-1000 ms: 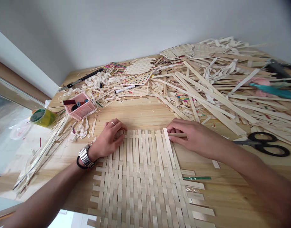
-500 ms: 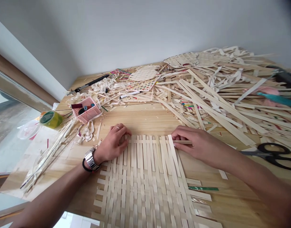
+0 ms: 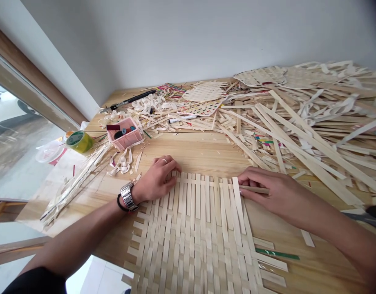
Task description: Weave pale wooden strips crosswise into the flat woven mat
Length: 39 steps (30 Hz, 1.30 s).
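Observation:
A woven mat of pale bamboo strips [image 3: 194,232] lies on the wooden table [image 3: 203,153] in front of me. My left hand [image 3: 155,179], with a ring and a metal wristwatch, presses its curled fingers on the mat's far left corner. My right hand [image 3: 267,192] is closed at the far right corner, pinching the end of the topmost horizontal strip [image 3: 255,190] that runs across the mat's far edge.
A big heap of loose strips [image 3: 298,122] covers the right and back of the table, with small woven pieces [image 3: 203,92] behind. A pink box [image 3: 125,134], a yellow-green tape roll [image 3: 79,141] and a utility knife [image 3: 129,100] lie left; black scissors [image 3: 373,214] at the right edge.
The view has swung left, so everything sits further right in frame. Both hands keep the same hold on the mat's far edge.

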Available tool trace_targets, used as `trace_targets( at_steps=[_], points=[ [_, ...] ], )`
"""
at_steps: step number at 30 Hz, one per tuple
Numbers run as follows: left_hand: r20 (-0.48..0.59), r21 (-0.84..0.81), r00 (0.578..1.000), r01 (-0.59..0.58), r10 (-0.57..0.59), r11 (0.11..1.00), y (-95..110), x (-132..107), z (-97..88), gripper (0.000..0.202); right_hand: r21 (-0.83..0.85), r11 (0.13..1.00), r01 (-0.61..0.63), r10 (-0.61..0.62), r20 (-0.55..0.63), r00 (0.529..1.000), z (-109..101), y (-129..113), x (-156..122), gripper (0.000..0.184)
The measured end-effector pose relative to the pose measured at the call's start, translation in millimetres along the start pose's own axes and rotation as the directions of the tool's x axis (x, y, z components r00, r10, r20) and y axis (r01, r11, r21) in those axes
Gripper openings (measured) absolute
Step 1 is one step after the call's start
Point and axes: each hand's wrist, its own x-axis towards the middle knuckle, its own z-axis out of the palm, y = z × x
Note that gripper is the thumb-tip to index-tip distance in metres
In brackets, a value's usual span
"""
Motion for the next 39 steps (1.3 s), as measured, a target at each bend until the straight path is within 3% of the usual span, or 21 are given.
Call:
trace_targets(
  at_steps=[9,19,25,33,39],
  points=[
    [-0.011,-0.038,1.000,-0.020,0.020,0.999,-1.8,-1.0,-1.1,0.024,0.005,1.000,0.019,-0.019,-0.028,0.999,1.9,3.6,-0.4,0.021],
    [-0.058,-0.231,0.997,0.028,-0.043,0.973,0.6,3.4,-6.6,0.016,-0.006,0.998,0.067,-0.067,-0.047,0.997,-0.6,0.3,0.0,0.023],
    [-0.044,-0.347,0.990,0.114,-0.138,0.931,3.2,3.4,-9.0,0.027,0.020,0.998,0.059,-0.058,-0.037,0.998,0.1,0.8,-0.3,0.027],
    [-0.098,-0.354,0.980,0.129,-0.174,0.926,4.3,2.2,-8.6,0.031,0.027,0.998,0.050,-0.049,-0.047,0.998,-0.9,-4.9,-0.1,0.028],
    [-0.098,-0.425,0.975,0.138,-0.197,0.895,6.4,2.5,-10.2,0.039,0.033,0.999,0.004,-0.005,0.037,0.999,-12.0,-5.9,-2.7,0.025]
  ],
)
